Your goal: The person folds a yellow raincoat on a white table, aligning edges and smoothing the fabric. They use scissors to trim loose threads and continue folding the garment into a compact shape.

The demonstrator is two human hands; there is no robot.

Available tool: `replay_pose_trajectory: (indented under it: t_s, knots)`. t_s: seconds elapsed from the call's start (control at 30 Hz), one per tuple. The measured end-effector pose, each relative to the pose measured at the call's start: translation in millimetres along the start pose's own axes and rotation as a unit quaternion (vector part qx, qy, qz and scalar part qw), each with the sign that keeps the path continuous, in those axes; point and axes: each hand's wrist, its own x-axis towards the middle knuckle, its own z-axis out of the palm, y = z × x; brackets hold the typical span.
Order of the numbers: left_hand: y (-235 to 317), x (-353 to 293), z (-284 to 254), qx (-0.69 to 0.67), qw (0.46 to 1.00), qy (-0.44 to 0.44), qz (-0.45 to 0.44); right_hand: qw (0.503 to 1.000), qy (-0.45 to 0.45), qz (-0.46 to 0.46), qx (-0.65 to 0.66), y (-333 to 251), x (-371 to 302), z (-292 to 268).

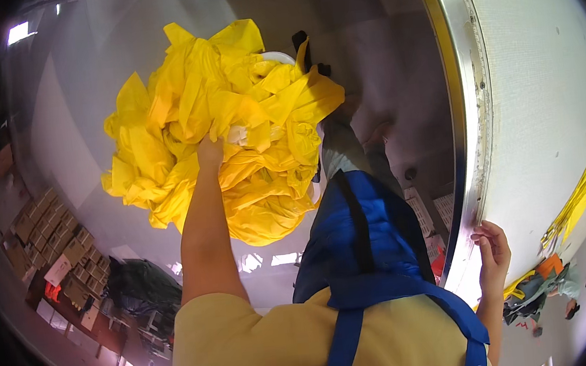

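A big heap of crumpled yellow fabric [259, 200] lies at the left, bulging over a white container [279, 57] whose rim shows at the back. My left hand [211, 150] reaches into the middle of this heap. Folds cover its fingers, so what they grip cannot be made out. A small white patch [237, 135] shows among the folds beside it. On the right, my right hand [494, 245] rests by the metal edge [471, 166] of a white table, fingers loosely bent and apart, with nothing seen in them.
The pale table top [538, 89] runs along the right side, with a bundle of yellow strips [572, 207] on it. Stacked brown boxes [51, 231] and a dark covered pile [141, 286] stand at the left. Another person [567, 287] is at the lower right.
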Motion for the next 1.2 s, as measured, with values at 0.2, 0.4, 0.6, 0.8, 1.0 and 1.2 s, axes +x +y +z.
replay_pose_trajectory:
  t_s: [0.2,0.4,0.6,0.8,1.0,1.2]
  knots:
    - [119.7,-188.3,-88.7,-0.067,0.973,-0.012,0.222,0.989,-0.089,-0.119,-0.007,-34.2,2.3,45.7]
    - [188.7,-401.2,-136.5,-0.181,0.82,-0.191,0.508,0.808,-0.27,-0.515,-0.095,-122.9,-4.6,106.7]
    - [200.5,-461.4,-122.6,-0.25,0.818,-0.007,0.517,0.804,-0.376,-0.451,0.092,-159.1,-32.7,84.7]
    - [225.1,-504.5,9.2,-0.278,0.821,-0.173,0.467,0.748,-0.44,-0.378,0.323,-187.2,-82.5,11.4]
    - [256.3,-508.9,38.9,-0.137,0.842,-0.252,0.457,0.755,-0.174,-0.615,0.147,-183.4,-79.3,-6.1]
    - [317.5,-505.7,-27.6,-0.029,0.843,-0.211,0.495,0.657,-0.097,-0.597,0.451,-123.0,-59.1,-116.7]
